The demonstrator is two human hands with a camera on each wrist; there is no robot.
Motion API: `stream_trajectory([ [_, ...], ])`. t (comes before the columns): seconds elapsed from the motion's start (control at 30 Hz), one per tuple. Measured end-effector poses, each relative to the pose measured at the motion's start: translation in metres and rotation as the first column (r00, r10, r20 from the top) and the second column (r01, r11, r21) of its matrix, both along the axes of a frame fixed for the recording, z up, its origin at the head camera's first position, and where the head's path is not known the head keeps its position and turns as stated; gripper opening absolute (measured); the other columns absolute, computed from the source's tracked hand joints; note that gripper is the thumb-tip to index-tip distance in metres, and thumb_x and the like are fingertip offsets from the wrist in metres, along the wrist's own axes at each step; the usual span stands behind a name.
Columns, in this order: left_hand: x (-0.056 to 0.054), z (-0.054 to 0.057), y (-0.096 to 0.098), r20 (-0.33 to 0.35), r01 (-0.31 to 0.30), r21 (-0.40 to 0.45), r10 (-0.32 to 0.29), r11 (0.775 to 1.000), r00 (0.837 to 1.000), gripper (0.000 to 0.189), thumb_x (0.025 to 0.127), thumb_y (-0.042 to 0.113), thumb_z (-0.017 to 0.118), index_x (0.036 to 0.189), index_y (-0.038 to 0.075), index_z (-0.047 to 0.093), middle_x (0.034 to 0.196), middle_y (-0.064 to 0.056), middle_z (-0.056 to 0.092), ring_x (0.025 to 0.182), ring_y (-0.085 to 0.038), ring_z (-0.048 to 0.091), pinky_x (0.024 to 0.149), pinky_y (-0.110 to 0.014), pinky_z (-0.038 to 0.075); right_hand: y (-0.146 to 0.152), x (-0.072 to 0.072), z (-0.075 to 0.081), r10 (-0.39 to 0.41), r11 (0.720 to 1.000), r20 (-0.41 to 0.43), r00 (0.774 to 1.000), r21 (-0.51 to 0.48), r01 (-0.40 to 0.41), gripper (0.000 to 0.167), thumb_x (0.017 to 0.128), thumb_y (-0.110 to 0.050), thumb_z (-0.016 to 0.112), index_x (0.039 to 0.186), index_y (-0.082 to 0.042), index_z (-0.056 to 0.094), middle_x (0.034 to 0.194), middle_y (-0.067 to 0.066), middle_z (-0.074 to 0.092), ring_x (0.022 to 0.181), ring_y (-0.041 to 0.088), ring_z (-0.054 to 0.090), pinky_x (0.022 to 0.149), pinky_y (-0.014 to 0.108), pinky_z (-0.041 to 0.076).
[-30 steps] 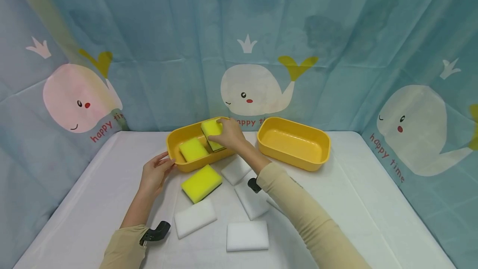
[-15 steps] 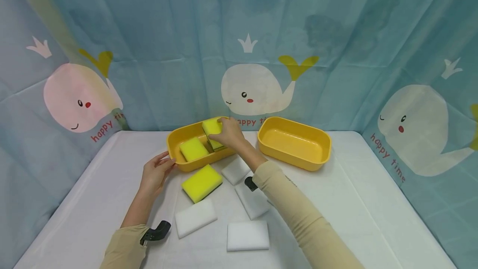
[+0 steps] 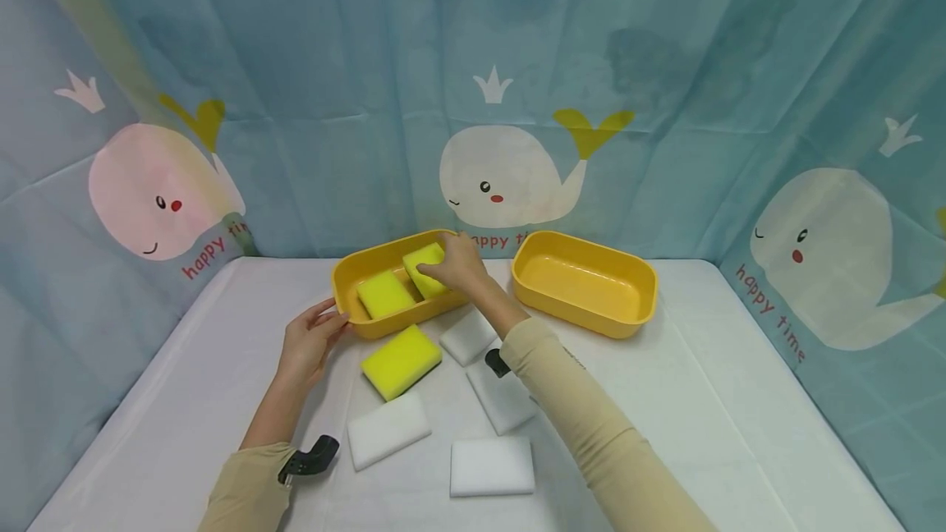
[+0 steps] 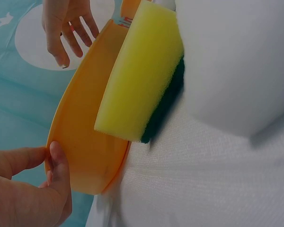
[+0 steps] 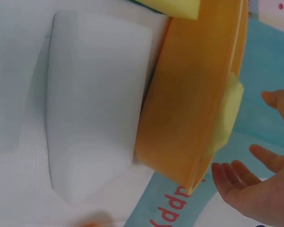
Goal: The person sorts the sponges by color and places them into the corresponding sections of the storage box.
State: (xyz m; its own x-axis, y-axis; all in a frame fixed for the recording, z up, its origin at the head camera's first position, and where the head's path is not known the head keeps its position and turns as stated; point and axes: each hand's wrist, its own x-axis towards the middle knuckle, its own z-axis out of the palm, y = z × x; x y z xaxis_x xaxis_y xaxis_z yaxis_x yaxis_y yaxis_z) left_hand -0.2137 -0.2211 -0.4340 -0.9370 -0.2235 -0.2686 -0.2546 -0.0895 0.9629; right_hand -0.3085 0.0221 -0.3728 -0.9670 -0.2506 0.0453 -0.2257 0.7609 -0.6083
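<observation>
My left hand (image 3: 306,343) pinches the left end of a yellow-orange plastic tray (image 3: 346,269) between thumb and fingers, as the left wrist view shows at its wall (image 4: 92,156). Two yellow sponges lie inside it: a left sponge (image 3: 384,294) and a right sponge (image 3: 423,263). Over the tray's right part is my right hand (image 3: 456,265). In the right wrist view its fingers (image 5: 248,175) are spread and stand apart from the right sponge (image 5: 231,111), which shows above the rim. A third yellow sponge (image 3: 401,361) with a dark green underside lies on the table before the tray.
A second yellow-orange tray (image 3: 591,290) stands to the right, holding nothing. Several white sponges, such as the front one (image 3: 491,466) and the left one (image 3: 389,431), lie on the white-covered table (image 3: 687,417). A blue whale-print curtain (image 3: 355,171) surrounds the table.
The right sponge has gone down from the right hand's grip into the tray, and the right hand has let go of it. The left hand stays on the tray's end.
</observation>
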Motion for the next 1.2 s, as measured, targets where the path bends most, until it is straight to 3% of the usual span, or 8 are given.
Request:
stream_trajectory([
  [0.2,0.001,0.001,0.001,0.004,-0.001,0.002,0.001,1.0,1.0,0.065,0.106,0.007,0.062,0.164,0.004,0.034,0.105,0.002,0.058,0.084,-0.001,0.067,0.099,-0.022,0.057,0.004,0.0,0.002,0.033,0.999,-0.02,0.999,-0.022,-0.033,0.067,0.098,-0.032,0.076,0.151,0.001,0.053,0.147,0.021,0.056,0.137,0.036,0.049,0.114,0.049,0.047],
  [0.43,0.001,0.002,0.002,0.008,0.0,-0.003,0.0,1.0,1.0,0.065,0.106,0.006,0.062,0.165,0.004,0.034,0.107,0.002,0.057,0.083,0.0,0.067,0.099,-0.022,0.057,0.008,0.003,0.005,0.044,0.996,-0.03,0.999,-0.071,-0.046,0.065,0.098,-0.028,0.076,0.15,0.003,0.054,0.148,0.023,0.057,0.139,0.037,0.05,0.114,0.049,0.048],
  [0.87,0.001,0.003,0.002,0.02,-0.005,-0.013,0.005,1.0,1.0,0.065,0.106,0.007,0.062,0.165,0.005,0.034,0.108,0.001,0.057,0.082,0.0,0.067,0.099,-0.023,0.057,0.012,0.017,0.004,0.069,0.981,-0.047,0.996,-0.176,-0.077,0.063,0.096,-0.024,0.078,0.148,0.003,0.056,0.15,0.021,0.057,0.14,0.037,0.051,0.116,0.051,0.046],
  [1.2,0.0,0.0,0.002,0.027,-0.008,-0.014,0.008,1.0,1.0,0.065,0.106,0.008,0.063,0.165,0.006,0.034,0.111,0.0,0.057,0.083,0.0,0.067,0.101,-0.024,0.056,0.012,0.028,0.004,0.142,0.964,-0.084,0.986,-0.214,-0.157,0.06,0.096,-0.02,0.078,0.146,0.006,0.057,0.147,0.023,0.06,0.136,0.04,0.056,0.113,0.053,0.05],
])
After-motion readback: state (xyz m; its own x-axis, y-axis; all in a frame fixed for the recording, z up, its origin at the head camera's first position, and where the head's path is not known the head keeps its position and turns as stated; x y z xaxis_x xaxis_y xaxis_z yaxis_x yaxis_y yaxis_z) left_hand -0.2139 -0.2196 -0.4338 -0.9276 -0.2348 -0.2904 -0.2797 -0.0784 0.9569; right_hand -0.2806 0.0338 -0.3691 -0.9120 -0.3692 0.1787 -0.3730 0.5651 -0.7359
